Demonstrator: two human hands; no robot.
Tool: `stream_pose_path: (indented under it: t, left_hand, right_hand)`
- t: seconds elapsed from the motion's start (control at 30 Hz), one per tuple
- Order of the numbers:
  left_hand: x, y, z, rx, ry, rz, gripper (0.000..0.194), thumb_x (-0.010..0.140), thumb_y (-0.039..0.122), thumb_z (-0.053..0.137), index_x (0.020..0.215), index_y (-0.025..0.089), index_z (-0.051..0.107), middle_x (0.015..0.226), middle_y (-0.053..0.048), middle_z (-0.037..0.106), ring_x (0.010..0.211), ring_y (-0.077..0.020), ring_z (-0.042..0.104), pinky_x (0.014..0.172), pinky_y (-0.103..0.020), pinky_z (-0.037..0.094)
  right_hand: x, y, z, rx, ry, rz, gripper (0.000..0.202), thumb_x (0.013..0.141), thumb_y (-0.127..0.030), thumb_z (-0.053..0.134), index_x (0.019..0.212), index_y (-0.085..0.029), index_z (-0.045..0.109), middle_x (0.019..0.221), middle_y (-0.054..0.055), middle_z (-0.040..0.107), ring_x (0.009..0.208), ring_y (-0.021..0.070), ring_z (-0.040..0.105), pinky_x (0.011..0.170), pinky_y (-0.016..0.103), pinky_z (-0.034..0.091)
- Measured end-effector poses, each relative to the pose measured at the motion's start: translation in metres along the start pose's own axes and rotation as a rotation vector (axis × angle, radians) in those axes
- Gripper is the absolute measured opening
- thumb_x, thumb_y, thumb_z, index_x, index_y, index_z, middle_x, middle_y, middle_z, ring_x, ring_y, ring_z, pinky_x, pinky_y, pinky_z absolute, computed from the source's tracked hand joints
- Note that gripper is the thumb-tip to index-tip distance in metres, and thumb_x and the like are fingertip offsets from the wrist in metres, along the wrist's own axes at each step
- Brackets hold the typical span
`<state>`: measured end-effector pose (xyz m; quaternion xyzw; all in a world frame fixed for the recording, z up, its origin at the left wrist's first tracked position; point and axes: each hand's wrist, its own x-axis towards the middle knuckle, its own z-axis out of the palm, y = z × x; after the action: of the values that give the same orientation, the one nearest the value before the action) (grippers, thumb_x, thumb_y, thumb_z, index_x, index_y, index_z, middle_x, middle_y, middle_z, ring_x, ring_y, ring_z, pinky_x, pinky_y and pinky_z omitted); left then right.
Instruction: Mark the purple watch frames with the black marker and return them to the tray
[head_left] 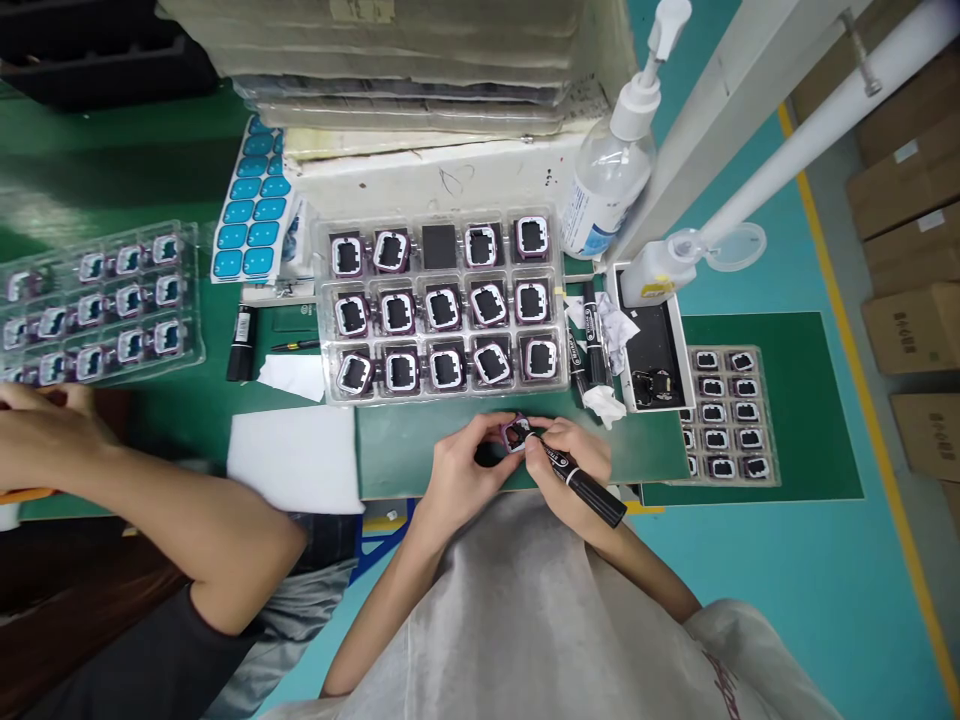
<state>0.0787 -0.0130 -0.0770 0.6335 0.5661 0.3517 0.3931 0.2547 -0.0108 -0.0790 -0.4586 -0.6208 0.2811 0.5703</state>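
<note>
Near the front edge of the green table, my left hand (463,468) pinches a small purple-and-white square casing (512,430) between thumb and fingers. A black marker pen (581,485) lies in the grip of my right hand (574,455), its tip meeting the casing and its barrel slanting down to the right. My right fingers also steady the casing's side. Just beyond both hands sits a clear plastic tray (442,395) with rows of similar casings, white-rimmed with dark openings. One pocket in its back row shows only a dark square (439,247).
A pump bottle (611,180), more markers (595,335) and a white box (679,375) stand to the right. Left are a white cloth (292,460), blue stickers (251,215) and another casing tray (196,330). A co-worker's arm (187,510) reaches in there. Another tray (769,420) lies far right.
</note>
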Motion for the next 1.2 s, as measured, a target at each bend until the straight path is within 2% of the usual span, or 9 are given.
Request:
stream_pose_path:
  t: [0.37,0.6,0.7,0.77,0.87,0.97,1.07,1.13,1.2]
  left_hand:
    - [0.000,0.002,-0.001,0.013,0.001,0.032,0.031,0.096,0.022,0.083,0.125,0.027,0.077,0.106,-0.002,0.088,0.087,-0.0199,0.084,0.082,-0.031,0.070]
    - [0.000,0.001,-0.002,-0.037,-0.017,0.039,0.040,0.094,0.024,0.091,0.131,0.028,0.075,0.116,-0.004,0.087,0.095,-0.0220,0.085,0.090,-0.034,0.071]
    - [0.003,0.012,-0.012,0.004,-0.001,0.137,0.042,0.094,0.030,0.094,0.132,0.028,0.075,0.124,-0.008,0.082,0.102,-0.0244,0.082,0.089,-0.036,0.069]
    - [0.011,0.022,-0.027,0.069,0.050,0.235,0.042,0.096,0.035,0.093,0.133,0.029,0.076,0.129,-0.010,0.076,0.102,-0.0249,0.078,0.087,-0.037,0.068]
    - [0.040,0.038,-0.059,0.235,0.194,0.350,0.043,0.099,0.039,0.089,0.139,0.031,0.075,0.126,-0.007,0.069,0.085,-0.0189,0.070,0.088,-0.039,0.066]
    - [0.090,0.044,-0.092,0.372,0.269,0.377,0.045,0.100,0.044,0.085,0.141,0.030,0.074,0.125,-0.006,0.067,0.083,-0.0185,0.067,0.088,-0.039,0.064]
    - [0.147,0.038,-0.112,0.497,0.216,0.375,0.049,0.101,0.046,0.081,0.144,0.023,0.073,0.129,-0.010,0.067,0.095,-0.0251,0.070,0.099,-0.045,0.062]
    - [0.179,0.033,-0.117,0.604,0.136,0.343,0.051,0.101,0.041,0.078,0.146,0.017,0.072,0.132,-0.014,0.068,0.112,-0.0326,0.070,0.111,-0.052,0.059]
    - [0.199,0.030,-0.116,0.697,0.074,0.304,0.051,0.101,0.036,0.075,0.147,0.015,0.071,0.132,-0.016,0.068,0.124,-0.0382,0.066,0.117,-0.059,0.055]
  right_hand:
    - [0.002,-0.002,0.000,-0.012,0.006,-0.016,0.024,0.101,-0.009,0.073,0.092,-0.027,0.062,0.075,-0.005,0.066,0.076,0.0184,0.077,0.091,0.040,0.076]
    - [-0.006,-0.001,-0.007,0.139,0.032,0.070,0.021,0.104,-0.010,0.070,0.099,-0.029,0.061,0.074,-0.006,0.065,0.080,0.0205,0.078,0.092,0.048,0.076]
    - [-0.014,0.006,-0.009,0.199,0.140,0.091,0.017,0.107,-0.017,0.069,0.103,-0.030,0.059,0.070,-0.007,0.062,0.070,0.0201,0.072,0.090,0.053,0.076]
    - [-0.019,0.011,-0.008,0.219,0.203,0.111,0.016,0.108,-0.020,0.069,0.102,-0.031,0.057,0.068,-0.009,0.060,0.064,0.0193,0.068,0.091,0.055,0.075]
    - [-0.024,0.017,-0.007,0.240,0.218,0.139,0.018,0.108,-0.022,0.071,0.101,-0.030,0.057,0.067,-0.009,0.061,0.063,0.0194,0.069,0.091,0.054,0.074]
    - [-0.027,0.020,-0.006,0.241,0.192,0.155,0.018,0.108,-0.022,0.073,0.101,-0.029,0.058,0.070,-0.007,0.063,0.068,0.0201,0.073,0.089,0.049,0.073]
    - [-0.027,0.019,-0.007,0.220,0.199,0.167,0.018,0.108,-0.025,0.074,0.099,-0.029,0.059,0.070,-0.006,0.063,0.071,0.0206,0.074,0.088,0.047,0.071]
    - [-0.026,0.018,-0.007,0.202,0.207,0.167,0.019,0.108,-0.027,0.074,0.098,-0.028,0.059,0.070,-0.006,0.064,0.071,0.0205,0.074,0.087,0.046,0.071]
    - [-0.025,0.017,-0.008,0.195,0.210,0.161,0.020,0.109,-0.028,0.074,0.097,-0.028,0.058,0.069,-0.006,0.063,0.070,0.0198,0.073,0.085,0.044,0.071]
